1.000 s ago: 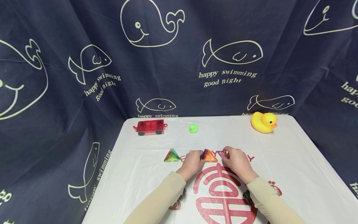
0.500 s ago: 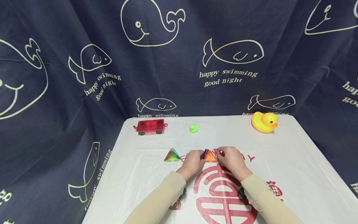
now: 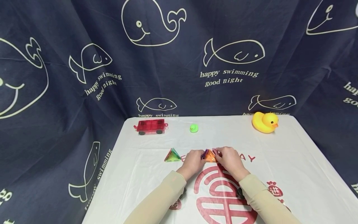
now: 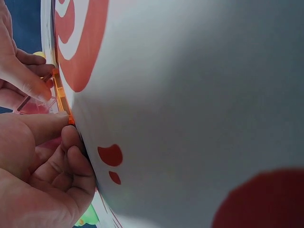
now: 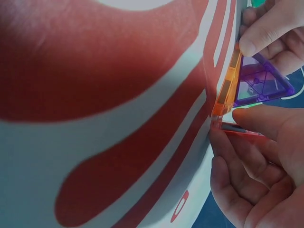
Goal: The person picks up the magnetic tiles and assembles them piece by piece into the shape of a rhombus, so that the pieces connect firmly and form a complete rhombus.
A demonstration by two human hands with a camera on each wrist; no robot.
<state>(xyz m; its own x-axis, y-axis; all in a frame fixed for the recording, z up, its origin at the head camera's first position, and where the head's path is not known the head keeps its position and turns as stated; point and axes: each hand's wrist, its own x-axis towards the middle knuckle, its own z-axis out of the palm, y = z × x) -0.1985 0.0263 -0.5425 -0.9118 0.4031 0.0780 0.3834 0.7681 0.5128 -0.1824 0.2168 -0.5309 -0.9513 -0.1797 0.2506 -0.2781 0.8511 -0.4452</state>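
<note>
An orange triangular magnetic tile (image 3: 210, 156) lies flat on the table between the two hands. My left hand (image 3: 193, 162) pinches a purple triangular tile (image 5: 259, 81), which stands tilted along the orange tile's left side. My right hand (image 3: 230, 160) pinches a pink triangular tile (image 5: 237, 128) at the orange tile's right edge; fingers hide much of it. In the right wrist view the thumb of my left hand (image 5: 270, 35) sits at the corner where purple and orange meet. Left of the hands stands a small pyramid (image 3: 172, 155) of green, red and teal tiles.
Along the back of the white-covered table (image 3: 134, 174) stand a red wheeled toy car base (image 3: 151, 126), a small green duck (image 3: 194, 128) and a large yellow duck (image 3: 264, 122). A dark blue curtain (image 3: 184, 77) with fish drawings hangs behind and at both sides.
My right hand has moved left, bringing the pink tile from a gap away up against the orange tile's right side. My left hand has stayed at the purple tile.
</note>
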